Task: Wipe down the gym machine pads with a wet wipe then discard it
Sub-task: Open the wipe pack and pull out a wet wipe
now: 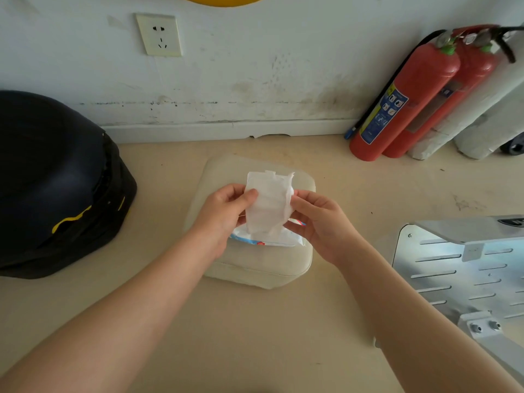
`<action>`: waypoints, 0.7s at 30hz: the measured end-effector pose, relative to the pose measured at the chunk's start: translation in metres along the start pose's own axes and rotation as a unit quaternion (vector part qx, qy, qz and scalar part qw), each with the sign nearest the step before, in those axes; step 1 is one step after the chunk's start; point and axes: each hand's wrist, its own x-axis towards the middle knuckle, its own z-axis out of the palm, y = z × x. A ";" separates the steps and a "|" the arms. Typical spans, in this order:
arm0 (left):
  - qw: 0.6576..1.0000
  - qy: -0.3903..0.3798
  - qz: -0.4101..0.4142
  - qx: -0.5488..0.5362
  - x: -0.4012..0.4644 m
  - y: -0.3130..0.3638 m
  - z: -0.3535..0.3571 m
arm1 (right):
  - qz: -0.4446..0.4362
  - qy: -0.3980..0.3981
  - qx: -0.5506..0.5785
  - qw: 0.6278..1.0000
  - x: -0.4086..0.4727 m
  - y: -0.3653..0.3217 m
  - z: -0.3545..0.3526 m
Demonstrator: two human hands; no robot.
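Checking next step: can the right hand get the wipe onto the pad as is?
Probably yes. The right hand and left hand both pinch the wipe just above the pad. Only the wipe pack lies on the pad; the rest looks bare.

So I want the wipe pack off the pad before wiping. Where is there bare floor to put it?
Bare floor lies between the pad and the black bag, and in front of the pad, between the forearms. Another strip runs behind the pad to the wall. The right is crowded: the metal plate and the extinguishers. Both hands, left hand and right hand, hold the wipe above the pack.
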 end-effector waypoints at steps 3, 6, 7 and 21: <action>0.998 0.052 -0.002 -0.032 0.006 -0.002 -0.004 | 0.012 0.047 0.067 0.997 0.003 0.003 -0.005; 0.997 0.050 -0.022 -0.062 0.008 -0.005 -0.009 | 0.006 0.063 0.135 0.989 0.002 0.008 -0.011; 0.996 0.038 -0.027 -0.078 0.008 -0.006 -0.010 | 0.001 0.068 0.164 0.984 0.002 0.009 -0.012; 0.993 0.046 -0.105 0.001 0.004 -0.011 0.002 | -0.003 0.124 0.125 0.984 0.009 0.006 -0.018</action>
